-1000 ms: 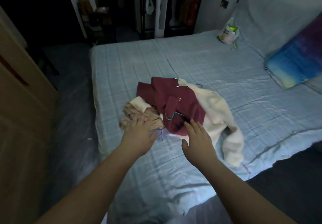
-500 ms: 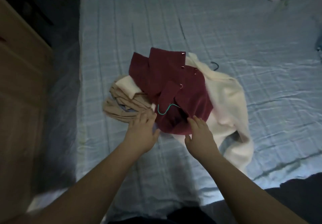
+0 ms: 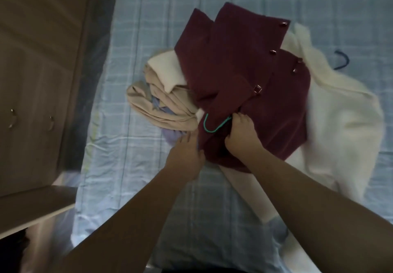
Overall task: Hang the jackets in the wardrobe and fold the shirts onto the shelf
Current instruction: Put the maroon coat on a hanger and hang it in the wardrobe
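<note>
While gripping jacket (image 3: 244, 77) collar in curled right hand (image 3: 240, 136), just right of hanger hook (image 3: 212, 124), rests left hand (image 3: 187, 153) flat at near-left edge. Lies atop pile (image 3: 161, 102) on bed (image 3: 148, 28), long axis far-right from grip.

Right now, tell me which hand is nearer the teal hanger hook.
Right. The right hand grips the maroon jacket, its fingertips at the end of the teal hanger hook. The left hand lies lower left of the hook, at the jacket's edge.
</note>
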